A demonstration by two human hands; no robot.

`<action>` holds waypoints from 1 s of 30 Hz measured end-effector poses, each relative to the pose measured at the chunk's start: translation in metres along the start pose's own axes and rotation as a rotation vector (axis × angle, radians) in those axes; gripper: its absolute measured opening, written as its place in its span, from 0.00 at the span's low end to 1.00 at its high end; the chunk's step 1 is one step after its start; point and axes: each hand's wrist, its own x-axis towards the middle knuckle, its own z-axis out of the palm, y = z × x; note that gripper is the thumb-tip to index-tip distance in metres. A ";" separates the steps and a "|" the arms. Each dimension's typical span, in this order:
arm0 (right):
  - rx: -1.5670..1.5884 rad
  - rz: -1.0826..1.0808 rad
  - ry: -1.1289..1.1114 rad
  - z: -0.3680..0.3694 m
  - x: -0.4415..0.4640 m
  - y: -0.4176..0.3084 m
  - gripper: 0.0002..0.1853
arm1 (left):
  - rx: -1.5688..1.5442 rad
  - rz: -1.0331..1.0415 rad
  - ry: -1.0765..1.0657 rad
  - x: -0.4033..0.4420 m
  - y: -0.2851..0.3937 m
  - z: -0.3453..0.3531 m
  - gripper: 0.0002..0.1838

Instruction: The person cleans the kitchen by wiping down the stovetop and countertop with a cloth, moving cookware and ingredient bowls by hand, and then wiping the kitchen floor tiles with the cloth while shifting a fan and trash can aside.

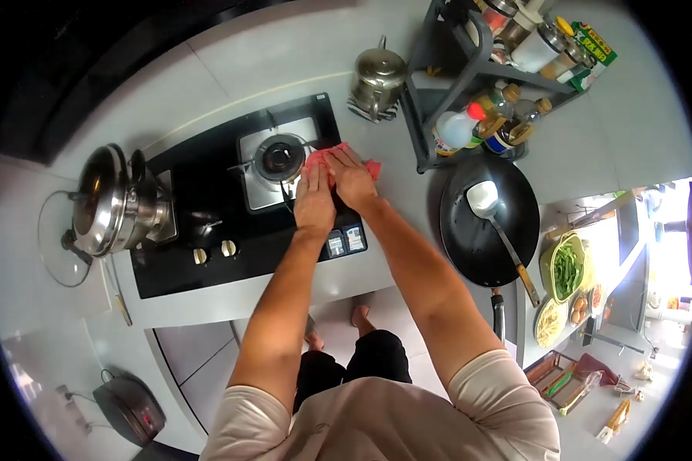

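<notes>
A crumpled red cloth (371,167) lies on the right side of the black gas stove (231,219), beside the right burner (279,157). My right hand (352,180) rests on top of it with the fingers stretched out and flat, pressing it down. Just to the left, my left hand (314,203) is also stretched out, its fingertips touching the cloth near the burner's steel plate. Parts of the cloth are hidden beneath my fingers.
Left on the stove stands a steel pot (127,203). Behind my hands is a lidded metal pot (380,73). To the right are a rack (423,123) of bottles and jars, a black wok (469,238) holding a spatula (500,230), and a basket of green vegetables (567,270).
</notes>
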 end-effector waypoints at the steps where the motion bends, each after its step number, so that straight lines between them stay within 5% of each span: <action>1: -0.022 0.009 -0.038 -0.002 -0.007 -0.001 0.22 | 0.019 0.037 -0.031 -0.005 -0.008 0.001 0.34; 2: -0.046 0.018 -0.072 -0.007 -0.014 -0.004 0.23 | 0.032 0.089 -0.042 -0.006 -0.014 0.003 0.43; 7: -0.086 0.045 -0.013 -0.022 -0.068 -0.026 0.26 | 0.004 0.135 0.009 -0.058 0.001 -0.008 0.32; 15: -0.017 0.055 0.043 -0.055 -0.181 -0.057 0.24 | -0.169 0.228 -0.044 -0.159 0.026 -0.029 0.28; 19: 0.053 0.162 0.124 -0.054 -0.149 -0.033 0.23 | -0.105 0.257 -0.021 -0.115 0.036 -0.016 0.26; 25: 0.021 0.219 0.364 -0.018 -0.055 0.015 0.20 | -0.087 0.243 -0.024 -0.012 0.054 0.016 0.39; 30: -0.024 0.146 0.151 -0.027 -0.021 0.044 0.17 | 0.029 0.201 -0.076 0.021 0.065 0.026 0.42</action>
